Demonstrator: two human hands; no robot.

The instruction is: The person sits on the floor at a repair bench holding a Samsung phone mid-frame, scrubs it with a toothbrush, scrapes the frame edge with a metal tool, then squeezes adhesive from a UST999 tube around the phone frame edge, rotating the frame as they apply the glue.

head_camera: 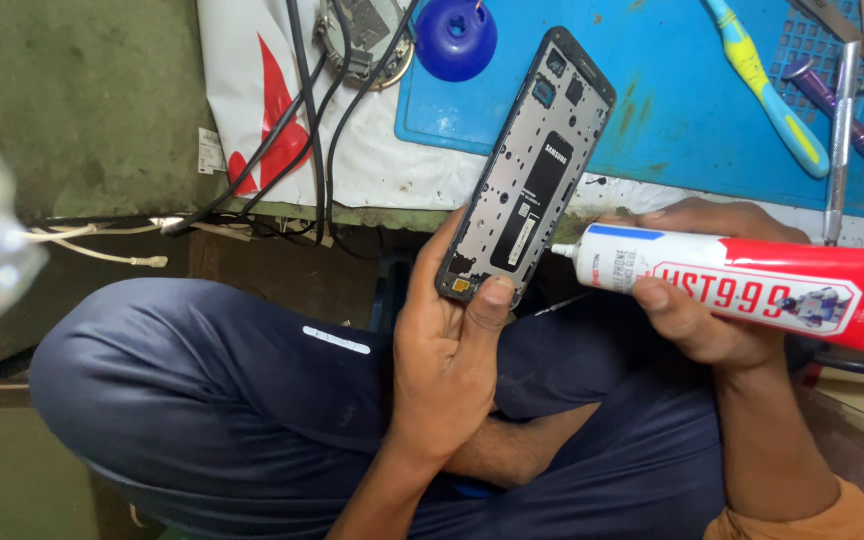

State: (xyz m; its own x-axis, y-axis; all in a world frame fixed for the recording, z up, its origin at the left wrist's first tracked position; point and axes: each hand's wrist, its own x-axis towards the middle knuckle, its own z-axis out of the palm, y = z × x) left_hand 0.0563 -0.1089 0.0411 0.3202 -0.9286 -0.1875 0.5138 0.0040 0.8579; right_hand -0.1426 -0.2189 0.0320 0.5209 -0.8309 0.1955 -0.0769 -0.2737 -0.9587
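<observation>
Left hand (447, 350) grips phone frame (527, 165) upright; right hand (697, 300) grips red-white glue tube (752, 285), nozzle tip just beside frame edge.

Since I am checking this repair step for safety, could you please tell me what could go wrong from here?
1. The glue tube nozzle sits at the edge of the phone frame; a hard squeeze by the right hand may flood it.
2. The left hand grips only the frame's lower end, so it might tip.
3. Drips could land on the trousers below.
</observation>
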